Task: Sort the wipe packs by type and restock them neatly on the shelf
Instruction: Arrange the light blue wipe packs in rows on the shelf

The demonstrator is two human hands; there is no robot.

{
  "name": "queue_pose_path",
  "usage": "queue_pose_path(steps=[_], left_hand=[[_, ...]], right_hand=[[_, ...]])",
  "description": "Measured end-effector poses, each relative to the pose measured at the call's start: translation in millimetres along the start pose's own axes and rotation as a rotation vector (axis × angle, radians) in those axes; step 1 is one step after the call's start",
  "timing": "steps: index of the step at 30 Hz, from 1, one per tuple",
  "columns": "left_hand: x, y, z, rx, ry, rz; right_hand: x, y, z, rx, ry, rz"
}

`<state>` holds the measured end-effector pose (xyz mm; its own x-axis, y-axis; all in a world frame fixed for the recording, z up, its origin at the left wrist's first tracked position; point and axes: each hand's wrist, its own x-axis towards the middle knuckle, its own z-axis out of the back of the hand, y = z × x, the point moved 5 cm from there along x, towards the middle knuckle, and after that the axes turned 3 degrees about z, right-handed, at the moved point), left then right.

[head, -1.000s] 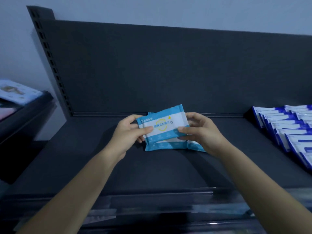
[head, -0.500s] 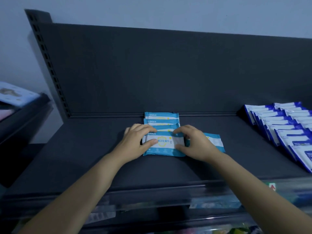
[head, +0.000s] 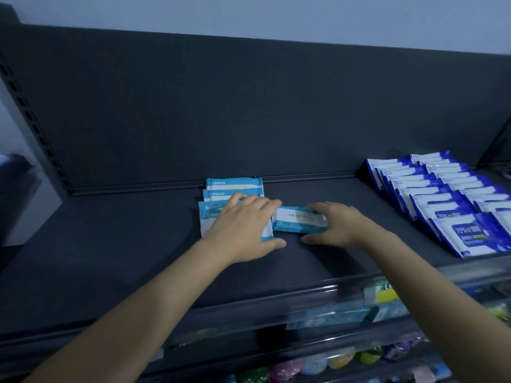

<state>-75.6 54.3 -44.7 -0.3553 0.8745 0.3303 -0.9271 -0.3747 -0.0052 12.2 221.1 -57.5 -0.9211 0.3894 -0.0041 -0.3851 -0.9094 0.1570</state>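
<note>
A short row of light blue wipe packs (head: 235, 186) lies overlapped on the dark shelf (head: 110, 244), running from the back panel toward me. My left hand (head: 243, 228) rests flat on the front pack of that row, thumb spread out to the right. Just right of the row lies a single light blue wipe pack (head: 296, 221). My right hand (head: 340, 225) wraps its right end, fingers over the far edge and thumb at the near side.
Two rows of dark blue and white wipe packs (head: 456, 205) fill the shelf's right end. A clear price rail (head: 304, 302) runs along the front edge. Colourful goods (head: 331, 363) sit on the shelf below. The slotted upright (head: 30, 120) stands at left.
The pack held up in both hands has been laid down at the front of the light blue row. My right hand has shifted onto the loose pack beside it. The view swung right.
</note>
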Motion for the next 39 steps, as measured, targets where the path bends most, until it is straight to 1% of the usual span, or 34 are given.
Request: queue_pose_path(steps=[3, 6, 8, 10, 11, 12, 13, 15, 17, 19, 21, 23, 24, 25, 27, 29, 30, 31, 33, 34, 37, 39], left_hand=[[23.1, -10.6, -10.5, -0.004, 0.085, 0.009], [44.9, -12.9, -21.9, 0.012, 0.186, 0.006], [59.4, -8.1, -31.4, -0.013, 0.341, 0.042], [70.5, 0.6, -37.1, -0.148, 0.530, 0.155], [75.3, 4.6, -38.3, -0.201, 0.584, 0.191], [79.5, 6.4, -38.3, -0.221, 0.601, 0.195], [83.2, 7.0, -37.2, -0.219, 0.586, 0.181], [88.8, 2.0, -33.7, -0.206, 0.506, 0.113], [90.6, -6.8, -24.7, -0.206, 0.385, 0.024], [86.2, -10.7, -7.5, -0.229, 0.262, -0.044], [76.7, -3.1, 10.4, -0.312, 0.189, -0.069], [60.6, 11.7, 24.8, -0.405, 0.180, -0.042], [51.7, 20.9, 28.8, -0.409, 0.196, -0.024], [41.3, 30.0, 31.8, -0.385, 0.225, -0.002], [18.9, 48.1, 32.6, -0.326, 0.299, 0.071], [-3.9, 63.0, 26.7, -0.306, 0.355, 0.152], [-14.3, 68.3, 22.1, -0.308, 0.368, 0.179], [-23.3, 72.2, 17.4, -0.304, 0.372, 0.196], [-36.7, 77.1, 8.9, -0.267, 0.367, 0.216], [-41.3, 78.6, 6.3, -0.250, 0.350, 0.230], [-52.5, 81.2, 1.5, -0.247, 0.295, 0.282], [-60.9, 82.2, -2.9, -0.281, 0.307, 0.328]], right_hand=[[2.3, -18.4, 0.3, 0.144, 0.063, -0.049], [6.8, -29.0, -2.8, 0.192, 0.118, -0.070], [10.8, -31.9, -6.5, 0.163, 0.134, -0.088], [14.7, -32.7, -4.7, 0.130, 0.100, -0.096], [16.1, -31.9, -2.8, 0.120, 0.096, -0.100], [17.2, -31.1, -2.0, 0.120, 0.110, -0.094], [18.5, -30.3, -1.8, 0.130, 0.132, -0.080], [19.1, -28.4, -1.2, 0.145, 0.152, -0.048], [18.8, -28.7, 4.0, 0.165, 0.087, -0.018], [17.1, -28.7, 13.6, 0.316, 0.019, 0.021], [13.7, -24.6, 24.5, 0.593, -0.005, 0.082], [10.3, -13.2, 32.9, 0.804, -0.028, 0.154], [10.0, -4.3, 34.1, 0.885, -0.052, 0.188], [10.5, 6.1, 32.8, 0.963, -0.074, 0.211], [12.2, 29.5, 25.3, 1.032, -0.078, 0.252], [13.5, 50.3, 11.8, 0.991, -0.066, 0.281], [15.3, 57.2, 4.1, 0.910, -0.068, 0.296], [17.1, 63.2, -1.9, 0.772, -0.072, 0.309], [17.1, 71.2, -11.8, 0.413, -0.072, 0.354], [15.2, 75.1, -13.8, 0.311, -0.079, 0.387], [6.0, 86.1, -10.8, 0.243, -0.176, 0.463], [-0.4, 92.2, -14.4, 0.200, -0.202, 0.505]])
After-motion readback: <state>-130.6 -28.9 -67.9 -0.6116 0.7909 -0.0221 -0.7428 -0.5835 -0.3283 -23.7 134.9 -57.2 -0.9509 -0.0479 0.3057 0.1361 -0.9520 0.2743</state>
